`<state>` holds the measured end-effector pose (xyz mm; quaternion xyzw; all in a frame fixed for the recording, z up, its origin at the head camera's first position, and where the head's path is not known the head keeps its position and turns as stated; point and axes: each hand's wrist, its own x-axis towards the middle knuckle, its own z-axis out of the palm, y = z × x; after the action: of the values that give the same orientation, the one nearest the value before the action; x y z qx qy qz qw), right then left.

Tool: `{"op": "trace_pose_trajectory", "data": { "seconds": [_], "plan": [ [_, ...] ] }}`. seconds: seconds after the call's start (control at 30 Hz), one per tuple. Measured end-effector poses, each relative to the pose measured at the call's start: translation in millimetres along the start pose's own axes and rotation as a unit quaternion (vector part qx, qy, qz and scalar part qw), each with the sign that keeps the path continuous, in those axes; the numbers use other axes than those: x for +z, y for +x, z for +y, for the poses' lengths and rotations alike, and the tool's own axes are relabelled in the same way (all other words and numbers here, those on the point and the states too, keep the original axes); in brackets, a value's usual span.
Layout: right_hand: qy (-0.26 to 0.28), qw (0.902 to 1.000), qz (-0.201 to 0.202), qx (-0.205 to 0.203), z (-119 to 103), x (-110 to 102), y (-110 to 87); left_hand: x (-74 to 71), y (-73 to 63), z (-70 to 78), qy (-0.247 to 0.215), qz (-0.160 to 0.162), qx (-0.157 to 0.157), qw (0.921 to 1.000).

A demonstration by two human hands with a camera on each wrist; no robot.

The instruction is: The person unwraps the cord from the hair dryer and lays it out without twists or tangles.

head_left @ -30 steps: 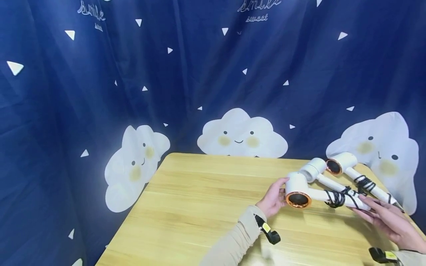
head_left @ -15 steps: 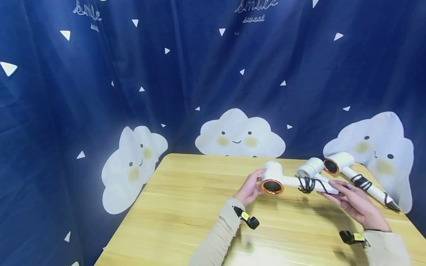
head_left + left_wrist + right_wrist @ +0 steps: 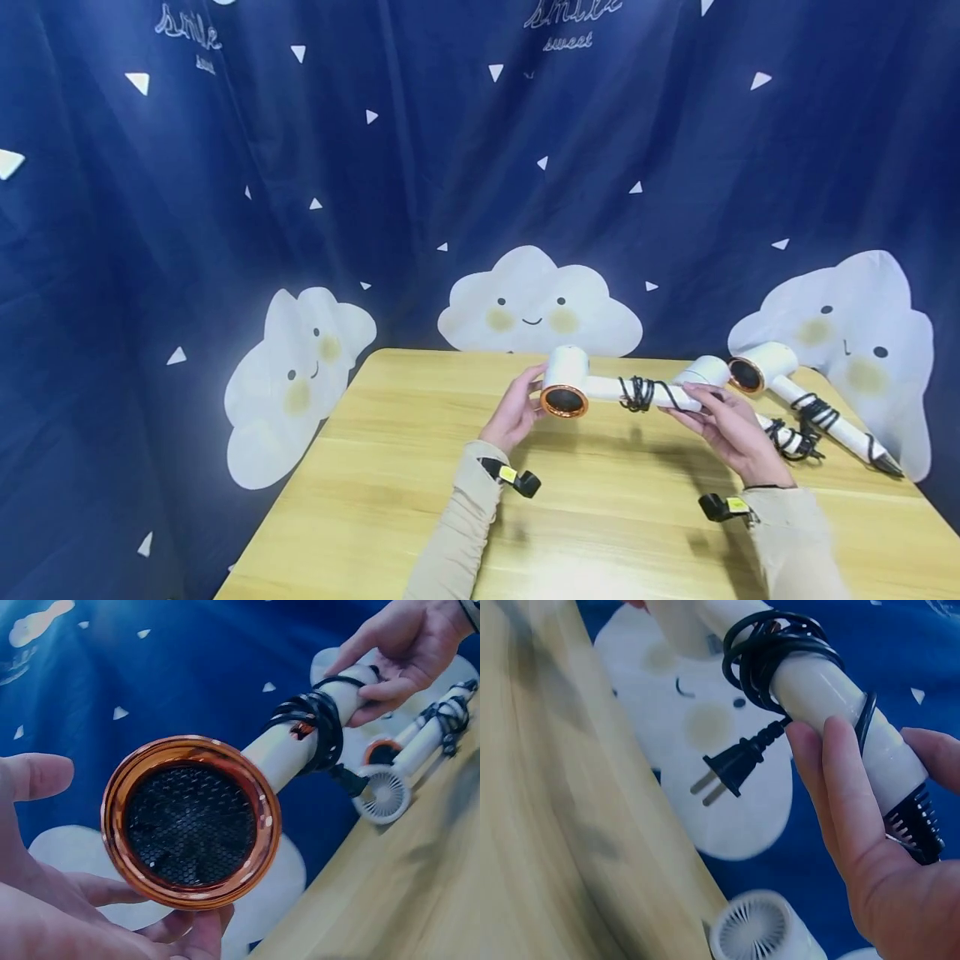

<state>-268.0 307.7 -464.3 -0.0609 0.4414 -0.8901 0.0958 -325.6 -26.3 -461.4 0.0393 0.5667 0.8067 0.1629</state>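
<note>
A white hair dryer (image 3: 567, 367) with a copper-coloured ring is held level above the table by both hands. My left hand (image 3: 513, 414) holds its head, fingers under and behind it; the left wrist view shows the thumb standing off the ring (image 3: 191, 896). At the other end, my right hand (image 3: 733, 431) grips the handle tip between thumb and fingers. A black cord (image 3: 637, 394) is wound round the handle, and its two-pin plug (image 3: 733, 766) hangs loose in the right wrist view.
Two more white hair dryers lie at the table's right side: one (image 3: 705, 369) partly hidden behind my right hand, the other (image 3: 776, 363) copper-ringed, near the right edge. Both have wound black cords. A blue curtain with clouds hangs behind the wooden table (image 3: 420, 467).
Both hands have carried the hair dryer leftward, away from the other two dryers and towards the middle of the table. Those two stay where they were.
</note>
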Motion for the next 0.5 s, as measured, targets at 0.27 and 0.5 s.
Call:
{"op": "trace_pose_trajectory", "data": {
  "seconds": [0.27, 0.5],
  "plan": [
    [-0.024, 0.9989, 0.040, -0.002, 19.7, 27.5, 27.8, -36.4, -4.0, 9.9, 0.004, 0.022, 0.020, 0.9996],
    [-0.006, 0.9985, 0.054, 0.001, 27.8, 42.8, 40.7, -50.3, -3.8, 20.2, 0.052, 0.028, 0.044, 0.9973]
  ]
}}
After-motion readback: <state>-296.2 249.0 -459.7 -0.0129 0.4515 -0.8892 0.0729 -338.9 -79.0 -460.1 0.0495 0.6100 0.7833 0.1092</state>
